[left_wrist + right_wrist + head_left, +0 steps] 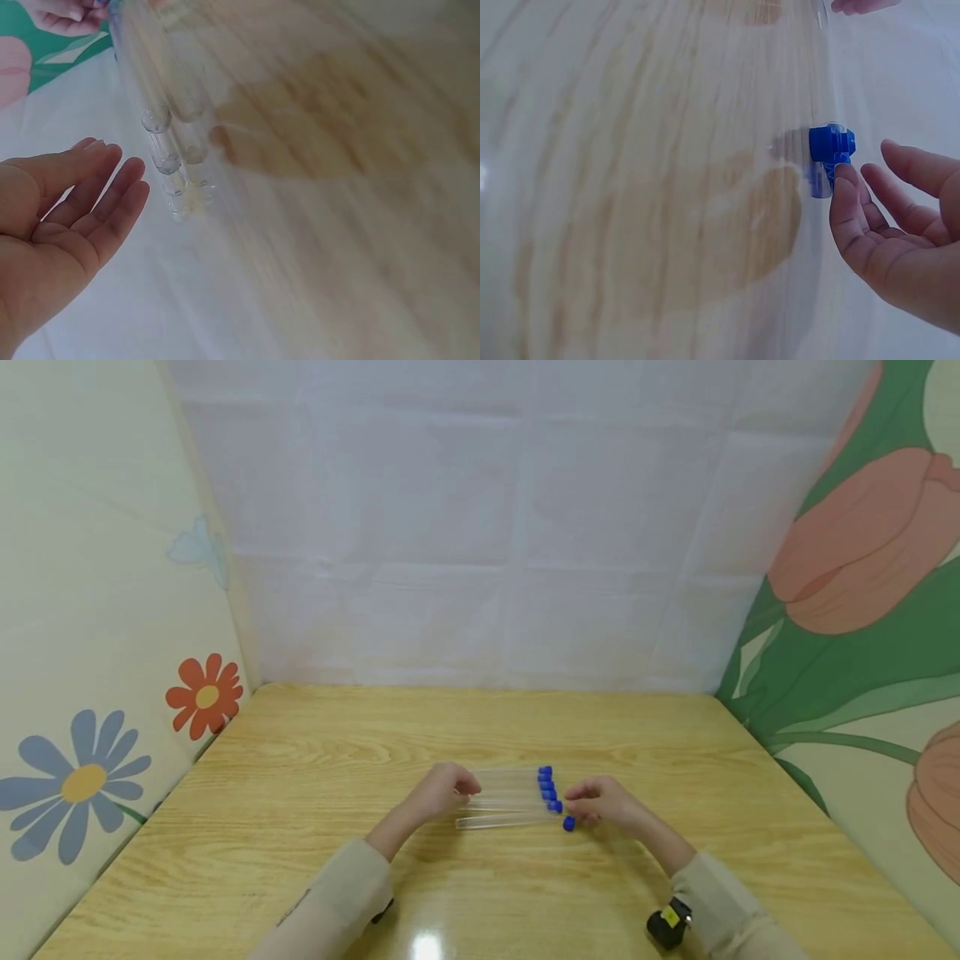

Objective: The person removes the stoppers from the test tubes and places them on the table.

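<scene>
Several clear test tubes [498,820] with blue caps lie side by side on the wooden table. Their caps [547,789] point right, and the nearest tube sits slightly askew from the others, its cap [569,823] furthest right. By the rounded ends is my left hand [442,789], fingers relaxed and apart from the tubes [166,161] in the left wrist view. My right hand [609,802] is at the caps with fingers loosely bent and thumb spread away. In the right wrist view a fingertip overlaps a blue cap [832,142]; whether it touches, I cannot tell.
The wooden table [300,760] meets a white cloth backdrop [480,527] at its far edge. Flower-patterned cloths hang at the left [82,610] and right [862,693]. A black device with a yellow label [667,922] sits at the right wrist.
</scene>
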A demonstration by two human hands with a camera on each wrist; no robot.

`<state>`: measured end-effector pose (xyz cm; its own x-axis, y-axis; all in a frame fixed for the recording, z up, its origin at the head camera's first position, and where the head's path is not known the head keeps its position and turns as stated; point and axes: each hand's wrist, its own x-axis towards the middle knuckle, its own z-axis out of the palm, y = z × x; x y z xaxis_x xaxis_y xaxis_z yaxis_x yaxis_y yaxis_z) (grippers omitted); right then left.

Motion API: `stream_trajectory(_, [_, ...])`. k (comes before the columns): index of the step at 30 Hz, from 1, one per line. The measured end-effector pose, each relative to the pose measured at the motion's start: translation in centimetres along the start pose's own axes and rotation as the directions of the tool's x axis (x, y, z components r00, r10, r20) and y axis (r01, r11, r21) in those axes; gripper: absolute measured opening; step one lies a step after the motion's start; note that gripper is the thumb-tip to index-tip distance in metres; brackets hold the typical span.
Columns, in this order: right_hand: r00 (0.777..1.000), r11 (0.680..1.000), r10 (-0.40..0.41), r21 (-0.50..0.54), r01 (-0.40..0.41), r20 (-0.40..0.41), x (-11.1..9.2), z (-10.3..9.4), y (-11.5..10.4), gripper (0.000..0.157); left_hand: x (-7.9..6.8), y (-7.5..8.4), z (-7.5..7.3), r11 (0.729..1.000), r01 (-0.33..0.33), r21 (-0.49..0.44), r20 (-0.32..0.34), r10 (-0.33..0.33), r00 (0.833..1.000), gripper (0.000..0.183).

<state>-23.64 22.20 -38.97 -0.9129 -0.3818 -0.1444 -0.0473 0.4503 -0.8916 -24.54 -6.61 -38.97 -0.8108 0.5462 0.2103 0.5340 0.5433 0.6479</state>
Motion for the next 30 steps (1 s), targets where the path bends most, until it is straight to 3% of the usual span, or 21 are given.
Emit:
stream_trajectory(8, [1.000, 1.000, 0.012, 0.017, -0.013, 0.013, -0.04, -0.17, 0.05, 0.028, 0.54, 0.00, 0.26, 0.997, -0.006, 0.072, 0.049, 0.003, 0.999, 0.019])
stream_trajectory(20, [1.000, 0.999, 0.029, 0.022, -0.028, -0.005, 0.20, -0.02, 0.71, 0.025, 0.67, -0.08, 0.05, 0.989, -0.094, 0.115, 0.087, 0.084, 0.993, 0.017])
stream_trajectory(30, [1.000, 0.999, 0.013, 0.034, -0.014, 0.011, 0.18, -0.04, 0.83, 0.028, 0.96, 0.00, 0.28, 0.978, -0.126, 0.166, 0.126, 0.106, 0.986, 0.017])
